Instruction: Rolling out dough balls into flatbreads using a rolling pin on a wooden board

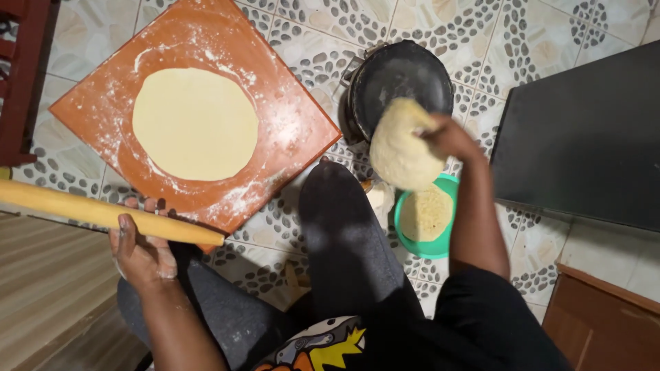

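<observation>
Left hand (141, 251): closed around a long pale wooden rolling pin (103, 214), held slantwise, far end running out past the left edge of view, near end just over the lower corner of the board.
Right hand (450, 136): pinching the upper edge of a cooked flatbread (402, 148), lifted and hanging limp, between pan and plate.
Black round pan (395, 79): on the tiled floor, directly behind the lifted flatbread.
Green plate (440, 247): on the floor below the right hand, carrying another flatbread (426, 213).
Square reddish-brown board (289, 130): on the floor, dusted with flour, bearing one raw rolled dough round (194, 124) near its centre.
Dark grey trousered knee (337, 220): between board and plate.
Large black flat panel (584, 137): right of the pan.
</observation>
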